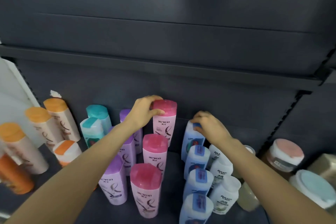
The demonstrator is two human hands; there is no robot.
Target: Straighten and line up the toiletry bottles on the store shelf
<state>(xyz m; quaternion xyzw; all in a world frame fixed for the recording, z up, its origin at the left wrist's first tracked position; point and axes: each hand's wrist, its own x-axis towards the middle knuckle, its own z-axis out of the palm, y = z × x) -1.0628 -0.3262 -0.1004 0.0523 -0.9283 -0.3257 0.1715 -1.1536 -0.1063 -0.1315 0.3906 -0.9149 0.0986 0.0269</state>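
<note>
The rearmost pink-capped bottle (164, 122) is standing upright at the back of the dark shelf (174, 158), heading a column of three pink bottles. The left hand (145, 111) is curling its fingers (158, 112) around that bottle's cap, gripping it. To the right, the rearmost blue bottle (190, 138) is leaning slightly at the back of its own column, and the right hand (209, 125) is pinching its blue cap (196, 125) between thumb and fingertips.

Both bottles are looking like stiff, smooth plastic, probably full and moderately heavy, so a cap-only hold is likely letting them swing or tip; taking them lower, around the shoulder, should be giving surer control. Glossy labels may be slippery.

Around them, purple bottles (125, 152) are standing left of the pink column, teal bottles (94, 125) and orange-capped bottles (54, 120) further left, white bottles (221, 167) and wide jars (285, 154) to the right.
</note>
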